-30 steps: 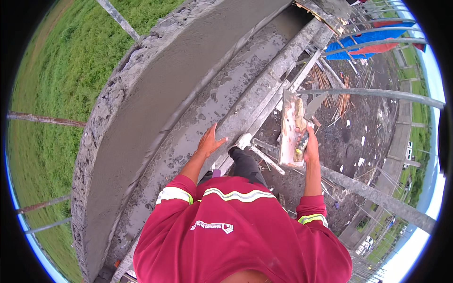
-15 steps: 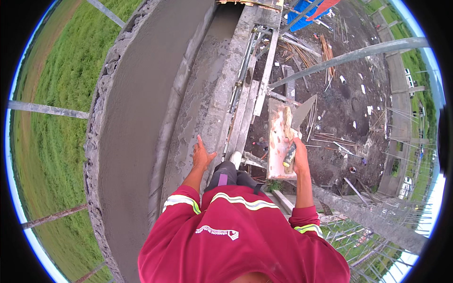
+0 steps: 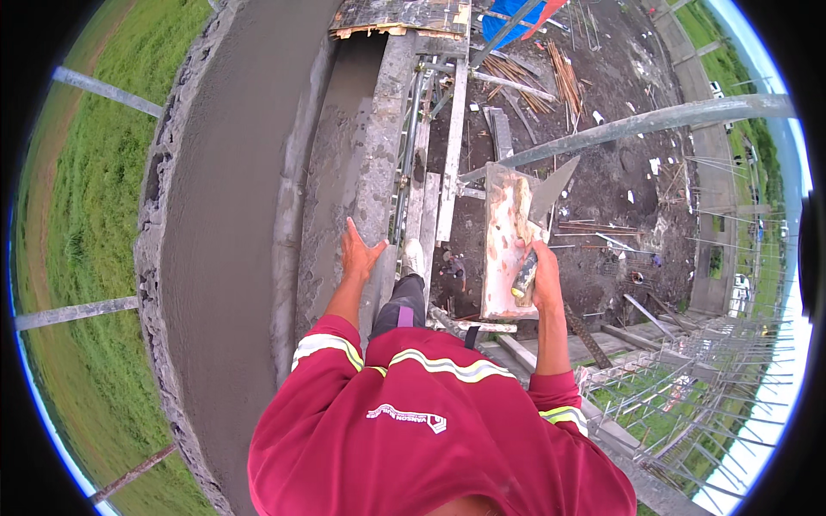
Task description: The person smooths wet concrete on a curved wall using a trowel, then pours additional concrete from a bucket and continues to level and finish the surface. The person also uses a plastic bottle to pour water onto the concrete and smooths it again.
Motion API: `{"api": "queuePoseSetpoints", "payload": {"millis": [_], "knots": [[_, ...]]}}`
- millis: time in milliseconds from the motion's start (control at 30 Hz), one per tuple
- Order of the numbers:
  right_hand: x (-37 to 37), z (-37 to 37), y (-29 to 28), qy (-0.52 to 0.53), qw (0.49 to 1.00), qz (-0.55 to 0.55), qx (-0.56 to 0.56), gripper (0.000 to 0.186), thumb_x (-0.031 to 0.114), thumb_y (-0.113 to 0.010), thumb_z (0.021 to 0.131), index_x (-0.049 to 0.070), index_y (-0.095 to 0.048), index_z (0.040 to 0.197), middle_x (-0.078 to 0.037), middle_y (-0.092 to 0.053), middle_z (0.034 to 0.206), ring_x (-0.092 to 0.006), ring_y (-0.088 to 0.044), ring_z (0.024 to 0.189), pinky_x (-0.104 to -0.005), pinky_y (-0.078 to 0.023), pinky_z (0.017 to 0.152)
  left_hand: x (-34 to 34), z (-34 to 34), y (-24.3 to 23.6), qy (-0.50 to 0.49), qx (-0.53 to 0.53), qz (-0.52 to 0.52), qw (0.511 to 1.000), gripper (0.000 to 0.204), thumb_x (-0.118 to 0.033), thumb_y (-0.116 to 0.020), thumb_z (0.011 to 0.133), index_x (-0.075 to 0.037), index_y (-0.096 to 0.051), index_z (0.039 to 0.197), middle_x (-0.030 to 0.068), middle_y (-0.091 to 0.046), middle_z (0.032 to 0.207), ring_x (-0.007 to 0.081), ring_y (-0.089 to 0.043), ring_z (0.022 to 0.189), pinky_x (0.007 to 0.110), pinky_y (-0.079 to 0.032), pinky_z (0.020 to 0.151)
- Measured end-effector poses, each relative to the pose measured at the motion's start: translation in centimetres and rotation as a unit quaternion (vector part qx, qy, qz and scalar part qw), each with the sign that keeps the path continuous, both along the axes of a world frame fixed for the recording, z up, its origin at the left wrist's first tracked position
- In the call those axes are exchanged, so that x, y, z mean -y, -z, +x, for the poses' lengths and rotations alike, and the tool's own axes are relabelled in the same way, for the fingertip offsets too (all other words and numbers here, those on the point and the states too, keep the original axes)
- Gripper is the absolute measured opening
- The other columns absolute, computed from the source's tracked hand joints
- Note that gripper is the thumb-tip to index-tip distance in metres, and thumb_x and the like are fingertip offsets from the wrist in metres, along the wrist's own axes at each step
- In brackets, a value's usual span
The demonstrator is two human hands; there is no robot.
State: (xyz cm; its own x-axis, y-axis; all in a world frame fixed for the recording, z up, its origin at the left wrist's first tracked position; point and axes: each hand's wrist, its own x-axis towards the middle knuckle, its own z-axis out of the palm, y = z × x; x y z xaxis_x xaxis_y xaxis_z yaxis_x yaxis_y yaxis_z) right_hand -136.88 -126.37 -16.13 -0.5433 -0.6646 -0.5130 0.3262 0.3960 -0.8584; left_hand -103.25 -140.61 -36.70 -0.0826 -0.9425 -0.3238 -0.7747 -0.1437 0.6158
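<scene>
L hand (image 3: 360,254): fingers spread flat, gripping nothing, palm resting on the grey concrete ledge (image 3: 379,155) w/ wet cement wall (image 3: 232,198) just beyond the fingertips. R hand (image 3: 542,273): fingers clenched round the trowel (image 3: 538,219) handle & the mortar board (image 3: 506,241), board sticking up past the fingers, blade tip above them. Scaffold pipe (image 3: 637,125) crosses behind the board; muddy ground (image 3: 619,198) far below.

Green grass (image 3: 82,215) left, blue tarp (image 3: 508,21) above, scaffolding (image 3: 723,370) lower right.
</scene>
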Motion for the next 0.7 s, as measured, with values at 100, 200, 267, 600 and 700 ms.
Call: {"api": "queuePoseSetpoints", "payload": {"millis": [100, 200, 267, 600, 700], "knots": [[5.1, -1.5, -1.0, -0.015, 1.000, -0.010, 0.004, 0.037, 0.035, -0.053, 0.103, 0.002, -0.071, 0.102, 0.003, -0.061, 0.075, -0.0063, -0.056, 0.060, -0.0239, -0.045, 0.056, 1.6, -0.7, 1.2, 0.012, 0.075, 0.038, 0.996, 0.118, -0.047, -0.082, 0.075, -0.009, -0.010, 0.161, 0.0269, -0.044, 0.141, 0.0448, -0.043, 0.131, 0.053, -0.039, 0.109], [9.0, -2.7, -1.5, -0.024, 1.000, 0.014, -0.014, 0.037, 0.034, -0.052, 0.105, 0.002, -0.071, 0.104, 0.002, -0.064, 0.079, -0.0066, -0.058, 0.063, -0.0238, -0.047, 0.059, 1.0, -0.4, 1.0, 0.013, 0.049, 0.034, 0.998, 0.116, -0.041, -0.081, 0.078, -0.004, -0.008, 0.160, 0.0306, -0.044, 0.138, 0.0485, -0.043, 0.127, 0.053, -0.033, 0.112], [11.2, -3.5, -1.4, -0.046, 0.998, 0.003, -0.038, 0.037, 0.034, -0.051, 0.105, 0.002, -0.070, 0.105, 0.002, -0.064, 0.080, -0.0064, -0.058, 0.064, -0.0240, -0.047, 0.060, 0.8, -0.3, 0.4, 0.012, 0.041, 0.042, 0.998, 0.116, -0.041, -0.081, 0.078, -0.005, -0.007, 0.160, 0.0306, -0.044, 0.139, 0.0486, -0.042, 0.128, 0.054, -0.032, 0.113], [21.3, -7.5, 1.8, -0.108, 0.977, -0.001, -0.184, 0.047, 0.037, -0.050, 0.105, -0.005, -0.066, 0.117, -0.011, -0.066, 0.108, -0.0173, -0.058, 0.099, -0.0336, -0.045, 0.092, 2.2, -0.8, -1.6, -0.014, 0.007, 0.103, 0.995, 0.117, -0.036, -0.085, 0.075, -0.008, -0.009, 0.160, 0.0241, -0.040, 0.147, 0.0441, -0.039, 0.135, 0.052, -0.033, 0.114], [26.1, -7.7, 3.7, -0.153, 0.937, -0.041, -0.310, 0.046, 0.033, -0.048, 0.104, -0.006, -0.062, 0.126, -0.013, -0.067, 0.111, -0.0173, -0.058, 0.104, -0.0315, -0.043, 0.096, 2.3, -0.6, -1.2, -0.020, -0.010, 0.101, 0.995, 0.119, -0.034, -0.087, 0.072, -0.008, -0.011, 0.160, 0.0248, -0.042, 0.145, 0.0428, -0.040, 0.135, 0.049, -0.032, 0.116]]}}
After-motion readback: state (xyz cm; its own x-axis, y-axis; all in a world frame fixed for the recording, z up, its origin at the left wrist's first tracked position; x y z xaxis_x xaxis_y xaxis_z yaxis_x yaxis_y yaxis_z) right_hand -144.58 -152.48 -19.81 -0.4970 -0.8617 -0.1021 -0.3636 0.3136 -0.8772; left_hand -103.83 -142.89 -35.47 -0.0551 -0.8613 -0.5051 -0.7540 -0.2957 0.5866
